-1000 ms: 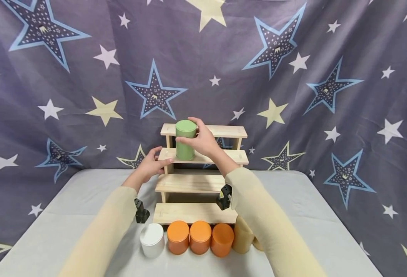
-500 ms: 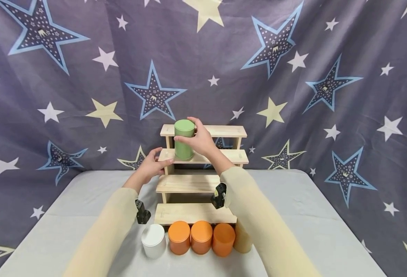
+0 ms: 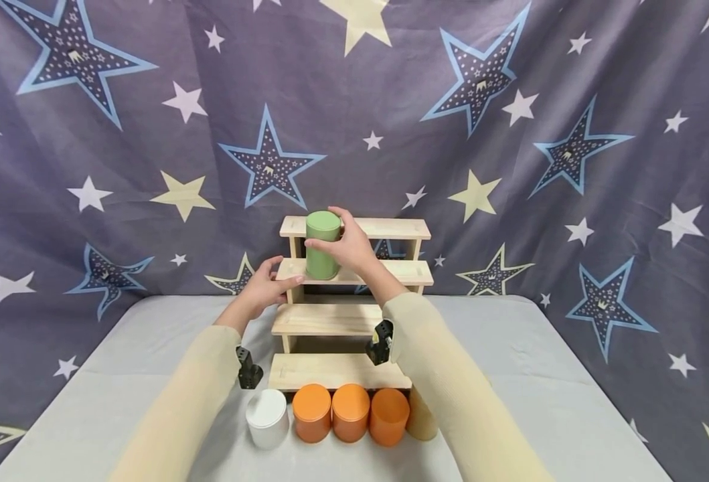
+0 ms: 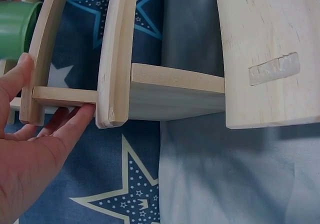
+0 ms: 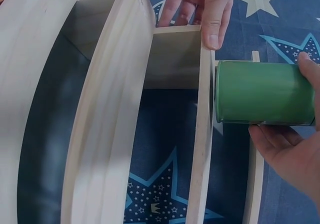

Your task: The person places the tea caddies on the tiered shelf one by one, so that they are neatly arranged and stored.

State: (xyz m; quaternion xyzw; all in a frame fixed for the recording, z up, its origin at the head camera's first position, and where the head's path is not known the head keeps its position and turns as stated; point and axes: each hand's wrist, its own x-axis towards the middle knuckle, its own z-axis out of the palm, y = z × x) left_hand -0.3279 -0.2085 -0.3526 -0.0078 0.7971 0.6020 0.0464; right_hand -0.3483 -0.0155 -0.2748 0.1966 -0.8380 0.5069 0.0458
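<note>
A green cylindrical tin (image 3: 323, 264) stands upright towards the left end of the second board from the top of a wooden tiered display rack (image 3: 330, 320). My right hand (image 3: 354, 250) grips it from the right, thumb across the front and fingers behind. In the right wrist view the base of the green tin (image 5: 265, 91) is right at the board's surface. My left hand (image 3: 260, 289) holds the left end of that same board. Its thumb lies on the board and the fingers reach under beside the support, as the left wrist view shows of the left hand (image 4: 40, 159).
In front of the rack stand a white tin (image 3: 267, 418), three orange tins (image 3: 349, 412) and a tan tin (image 3: 422, 415), partly behind the right sleeve. A grey-white cloth (image 3: 511, 375) covers the table. A star-patterned curtain (image 3: 354, 87) hangs close behind the rack.
The right forearm has shifted slightly to the left, covering more of the tan tins. The green tin stays on its board and both hands keep their hold.
</note>
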